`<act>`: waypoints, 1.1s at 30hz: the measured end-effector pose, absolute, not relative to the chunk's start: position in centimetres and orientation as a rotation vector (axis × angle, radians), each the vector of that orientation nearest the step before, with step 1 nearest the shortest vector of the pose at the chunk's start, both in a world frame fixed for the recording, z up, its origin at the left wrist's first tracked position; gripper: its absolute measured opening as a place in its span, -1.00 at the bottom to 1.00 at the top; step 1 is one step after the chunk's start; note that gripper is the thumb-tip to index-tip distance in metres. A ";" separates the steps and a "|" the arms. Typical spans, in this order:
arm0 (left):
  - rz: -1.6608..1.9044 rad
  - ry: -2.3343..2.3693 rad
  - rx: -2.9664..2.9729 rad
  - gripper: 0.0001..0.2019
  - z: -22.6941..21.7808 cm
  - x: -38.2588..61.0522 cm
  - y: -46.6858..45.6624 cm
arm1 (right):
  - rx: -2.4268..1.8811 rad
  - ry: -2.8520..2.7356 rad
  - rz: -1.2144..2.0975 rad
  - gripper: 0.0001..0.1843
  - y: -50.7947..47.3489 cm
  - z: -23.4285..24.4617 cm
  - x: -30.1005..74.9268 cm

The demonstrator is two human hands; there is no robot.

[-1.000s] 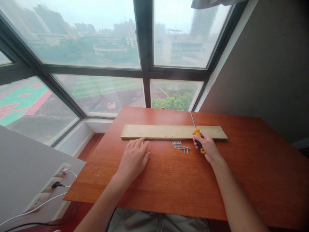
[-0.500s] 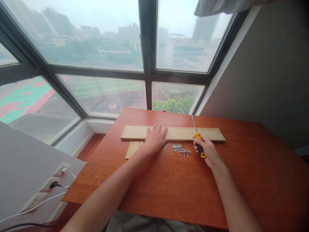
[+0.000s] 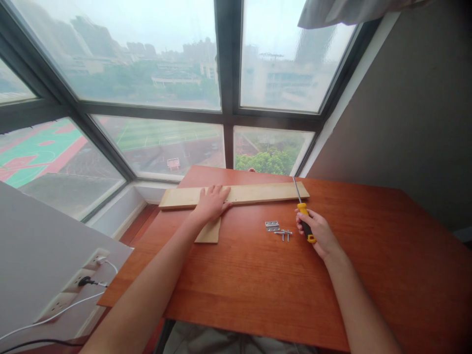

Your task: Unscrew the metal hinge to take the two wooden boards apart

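A long pale wooden board [image 3: 263, 193] lies across the far part of the table, slightly askew. On top of it rests my left hand [image 3: 214, 202], palm down with fingers spread. My right hand [image 3: 312, 226] is wrapped round the yellow and black handle of a screwdriver [image 3: 304, 216], whose shaft points away past the board's right end. A small wooden piece [image 3: 209, 232] lies partly hidden under my left wrist. Between the hands are a metal hinge [image 3: 272, 226] and several screws [image 3: 283, 234].
The reddish-brown table [image 3: 250, 280] stands against large windows [image 3: 155, 137]. A power outlet strip [image 3: 73, 287] with plugged-in cables is on the low wall at left. A grey wall [image 3: 398, 113] slopes at right.
My left hand has slid the long board to the left, and its right end has swung slightly away from me. The right hand and screwdriver have hardly moved.
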State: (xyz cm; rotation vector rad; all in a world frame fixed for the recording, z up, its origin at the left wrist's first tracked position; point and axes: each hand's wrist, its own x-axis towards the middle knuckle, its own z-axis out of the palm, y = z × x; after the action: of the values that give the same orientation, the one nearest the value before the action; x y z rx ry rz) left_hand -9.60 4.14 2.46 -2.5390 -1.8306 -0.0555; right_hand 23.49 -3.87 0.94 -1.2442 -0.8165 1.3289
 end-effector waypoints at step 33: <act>-0.191 -1.927 -2.325 -0.68 3.4 -8.2 -8.0 | -1.250 -0.843 1.336 -0.65 -3.9 1.0 23.3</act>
State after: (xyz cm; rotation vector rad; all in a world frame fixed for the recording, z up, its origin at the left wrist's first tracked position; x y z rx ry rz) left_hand -8.24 -8.00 3.42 -2.3250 -1.9269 -0.1910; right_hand 23.34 -3.91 1.03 -1.2497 -0.8427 1.3359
